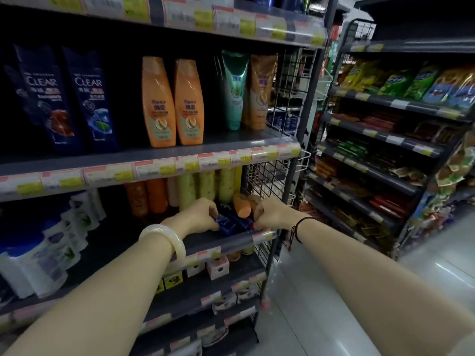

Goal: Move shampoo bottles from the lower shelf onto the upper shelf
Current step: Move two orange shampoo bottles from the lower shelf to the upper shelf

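Your two forearms reach in from the bottom of the frame, the left one with a white bangle (167,242) and the right with a black cord (298,227), and both hands meet at the front of the lower shelf (226,241).

Your left hand (203,214) has its fingers curled round the end of the blue bottles (230,223), which lie flat near the shelf edge. Your right hand (272,214) is clenched at their other end. I cannot tell whether it has a blue bottle or the orange bottle (243,205) lying tipped just behind.

You seem to be taking them with both hands because they lie down in a loose heap, not standing like the row behind. That makes them awkward to lift with one hand.

The upper shelf (226,140) sits directly above. The CLEAR bottles (90,98) stand upright at its left, and there is a dark gap (129,119) beside them, so the blue ones probably belong there. The lift looks about to begin. Mind the shelf edge overhead as you draw the bottles out and up.
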